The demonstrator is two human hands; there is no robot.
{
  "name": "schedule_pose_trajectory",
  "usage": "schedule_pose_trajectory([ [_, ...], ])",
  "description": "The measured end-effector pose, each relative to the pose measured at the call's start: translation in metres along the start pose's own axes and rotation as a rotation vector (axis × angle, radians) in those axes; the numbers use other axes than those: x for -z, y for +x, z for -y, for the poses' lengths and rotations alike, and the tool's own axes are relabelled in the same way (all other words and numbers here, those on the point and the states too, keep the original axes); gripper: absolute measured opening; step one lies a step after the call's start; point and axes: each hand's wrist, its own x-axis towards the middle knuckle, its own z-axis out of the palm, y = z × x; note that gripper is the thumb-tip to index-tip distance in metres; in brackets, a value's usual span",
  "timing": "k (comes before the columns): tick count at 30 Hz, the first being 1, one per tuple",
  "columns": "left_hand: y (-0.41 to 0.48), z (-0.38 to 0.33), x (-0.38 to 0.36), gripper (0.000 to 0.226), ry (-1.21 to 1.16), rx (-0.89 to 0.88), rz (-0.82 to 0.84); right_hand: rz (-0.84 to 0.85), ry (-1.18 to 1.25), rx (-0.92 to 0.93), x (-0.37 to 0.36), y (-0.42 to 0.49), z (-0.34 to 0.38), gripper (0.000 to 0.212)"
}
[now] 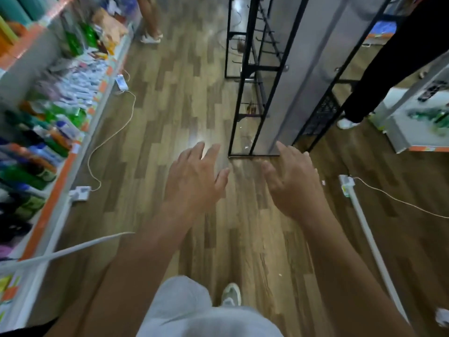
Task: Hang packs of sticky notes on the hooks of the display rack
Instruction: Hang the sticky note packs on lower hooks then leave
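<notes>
Sticky-note packs are in neither hand. Left hand (194,176): grip spread, fingers straight, holding nothing. Right hand (291,181): grip likewise spread and empty. Both hands are held out palm-down over the floor (170,93), just short of the foot of the display rack (291,81), the right hand nearer to it. Judgement: empty, spread grips suit a reach for stock, not a hanging step. On the rack, the hooks (267,42) appear bare; no pack can be made out there. Left of the rack, across the aisle, a shelf (58,181) carries blurred goods; whether the packs lie among them cannot be told. Right of the rack stands another person's leg (379,69) in black. A pack must be fetched before any hook can be loaded.
</notes>
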Motion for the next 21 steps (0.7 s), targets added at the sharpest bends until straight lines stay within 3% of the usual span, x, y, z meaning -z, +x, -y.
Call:
schedule_pose_trajectory([
  [6, 0.128, 0.041, 0.004, 0.061, -0.009, 0.056, -0.036, 0.022, 0.011, 0.005, -0.012, 0.135, 0.033, 0.054],
  [11, 0.255, 0.094, 0.016, 0.063, -0.029, 0.1, 0.03, 0.018, -0.024, -0.011, -0.041, 0.261, 0.071, 0.053],
  [15, 0.357, 0.125, 0.044, 0.063, 0.005, 0.067, 0.064, 0.005, 0.002, 0.01, -0.049, 0.352, 0.113, 0.046],
  [21, 0.49, 0.149, 0.079, 0.064, -0.049, 0.007, 0.084, -0.052, 0.108, -0.056, -0.059, 0.467, 0.152, 0.051],
])
